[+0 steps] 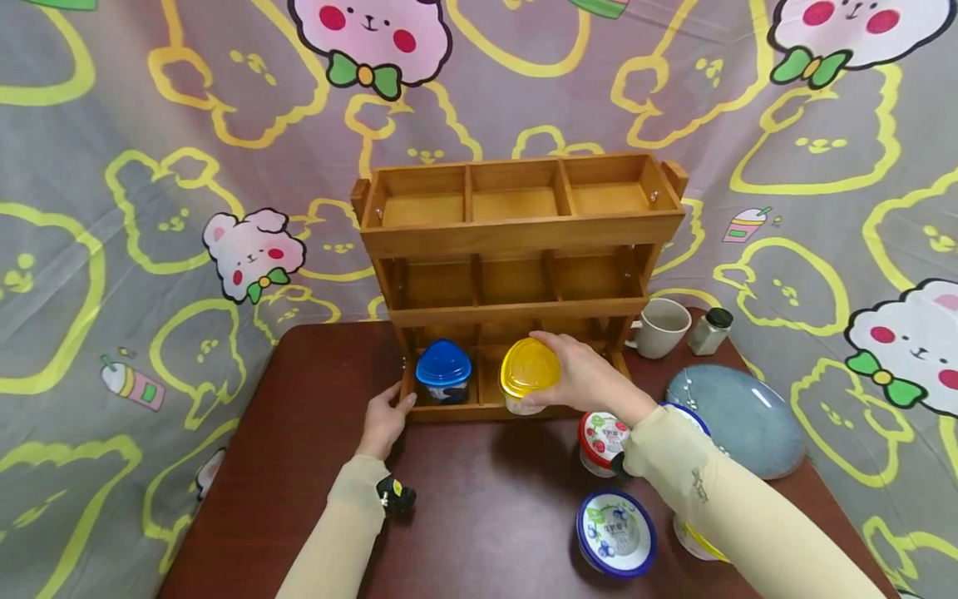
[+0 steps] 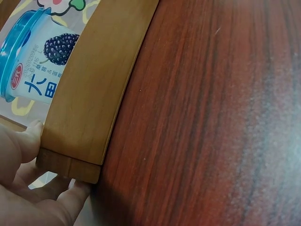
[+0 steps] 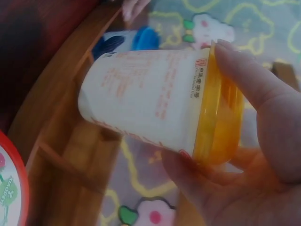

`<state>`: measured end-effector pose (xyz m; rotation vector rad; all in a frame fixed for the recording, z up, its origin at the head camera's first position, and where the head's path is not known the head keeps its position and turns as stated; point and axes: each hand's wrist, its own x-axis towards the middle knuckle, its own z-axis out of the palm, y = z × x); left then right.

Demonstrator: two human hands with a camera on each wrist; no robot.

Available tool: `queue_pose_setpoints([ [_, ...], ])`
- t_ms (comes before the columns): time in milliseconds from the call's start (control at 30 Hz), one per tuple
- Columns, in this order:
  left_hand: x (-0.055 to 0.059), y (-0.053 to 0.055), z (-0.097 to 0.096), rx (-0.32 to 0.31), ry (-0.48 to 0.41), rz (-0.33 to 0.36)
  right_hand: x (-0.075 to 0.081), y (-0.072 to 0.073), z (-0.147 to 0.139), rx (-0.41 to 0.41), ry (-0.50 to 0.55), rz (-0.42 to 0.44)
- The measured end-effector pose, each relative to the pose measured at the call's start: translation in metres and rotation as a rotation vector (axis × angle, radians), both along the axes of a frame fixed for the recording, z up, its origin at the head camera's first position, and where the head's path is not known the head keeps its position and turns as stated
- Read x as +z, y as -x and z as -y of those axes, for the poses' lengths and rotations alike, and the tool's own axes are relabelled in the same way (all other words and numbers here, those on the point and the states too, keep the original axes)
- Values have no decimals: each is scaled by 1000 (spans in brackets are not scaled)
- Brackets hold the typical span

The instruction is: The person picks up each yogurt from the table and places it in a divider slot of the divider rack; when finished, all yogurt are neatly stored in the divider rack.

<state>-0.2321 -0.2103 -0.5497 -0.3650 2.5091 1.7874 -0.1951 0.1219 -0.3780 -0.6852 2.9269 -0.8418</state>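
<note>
The right hand (image 1: 580,378) grips a yellow-lidded yogurt cup (image 1: 526,374) from above, its fingers (image 3: 254,89) curled round the lid's rim and the thumb under it, so the cup hangs tilted at the mouth of the middle compartment on the bottom tier of the wooden rack (image 1: 516,233). From the head view I cannot tell whether the cup's base already touches the rack's floor. In the compartment just left of it stands a blue-lidded yogurt cup (image 1: 444,372), upright, with a blackberry printed on its side. The left hand (image 1: 384,420) rests against the rack's lower left corner, fingers (image 2: 28,141) lightly bent around the end of the front rail, steadying it rather than clasping anything loose. The rack stands at the back of the dark red-brown surface (image 1: 486,499), its two upper tiers showing bare wood. Near the right forearm sit a red-lidded cup (image 1: 599,441) and, closer to the front edge, a cup with a blue-rimmed lid (image 1: 615,532). Further right lie a grey-blue plate (image 1: 741,416), a pale mug (image 1: 662,327) and a small dark-capped jar (image 1: 711,330).
</note>
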Motion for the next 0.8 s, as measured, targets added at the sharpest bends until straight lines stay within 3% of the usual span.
queue_pose_setpoints([
  [233, -4, 2, 2, 1, 11, -3, -19, 30, 8, -22, 18, 96],
  [800, 2, 1, -1, 14, 2, 7, -52, 74, 19, -76, 15, 237],
])
